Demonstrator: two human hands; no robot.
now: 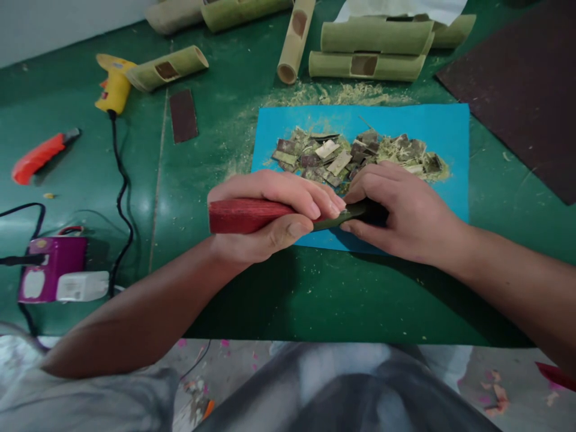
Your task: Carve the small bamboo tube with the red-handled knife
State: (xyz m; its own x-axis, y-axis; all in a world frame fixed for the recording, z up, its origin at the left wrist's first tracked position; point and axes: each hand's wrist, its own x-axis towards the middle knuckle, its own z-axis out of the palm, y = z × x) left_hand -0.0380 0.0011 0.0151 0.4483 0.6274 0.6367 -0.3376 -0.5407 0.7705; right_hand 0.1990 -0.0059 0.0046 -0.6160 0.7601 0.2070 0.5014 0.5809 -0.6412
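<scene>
Your left hand (270,210) wraps a red sandpaper roll (245,216) against the dark green bamboo strip (342,217), which your right hand (400,210) pinches closed over the near edge of the blue sheet (450,126). The strip looks light, stiff and thin; grip near its ends.

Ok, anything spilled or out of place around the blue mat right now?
Yes: fine sawdust has spread off the blue mat onto the green table above and left of it. The cut chips are piled on the mat.
</scene>
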